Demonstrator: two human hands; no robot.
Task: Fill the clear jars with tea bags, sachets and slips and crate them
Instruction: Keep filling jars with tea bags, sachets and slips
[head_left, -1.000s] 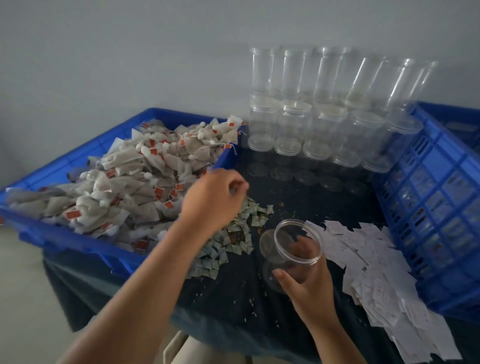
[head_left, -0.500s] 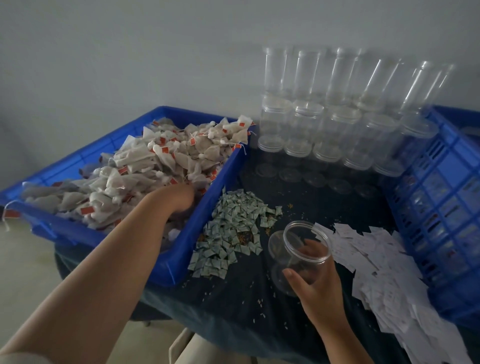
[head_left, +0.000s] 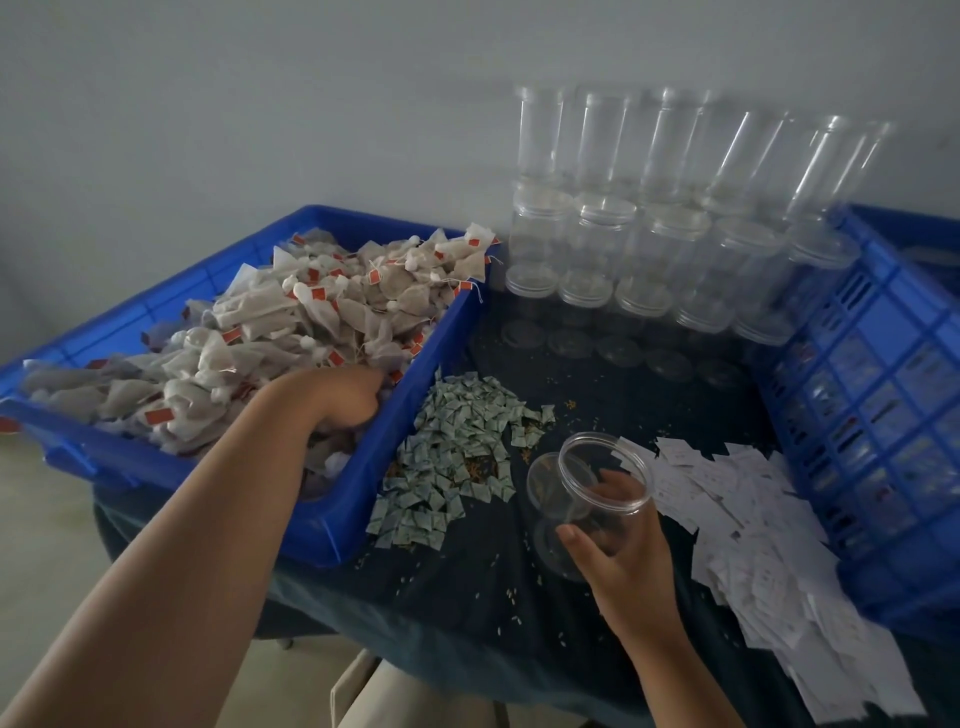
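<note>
Since a second ago the left hand (head_left: 345, 400) has been carried from above the sachets (head_left: 457, 447) into the blue tray (head_left: 332, 525), and it is now sunk among the tea bags (head_left: 270, 332). Its fingers are buried in the heap, so it cannot be told whether anything has been gripped. The clear jar (head_left: 587, 493) is held by the right hand (head_left: 618, 561), with fingers curled round its wall and its mouth tilted toward the left hand; it appears empty. The sachets lie between the two hands. The slips (head_left: 753, 519) are spread just right of the right hand, and the blue crate (head_left: 872, 415) stands beyond them. Stacked empty jars (head_left: 649, 234) stand well ahead of both hands.

Strings and tags may be tangled, so a clump could be dragged out and bags dropped over the tray wall onto the sachets. If too large a handful is taken, the jar's mouth could be missed or the jar knocked.
</note>
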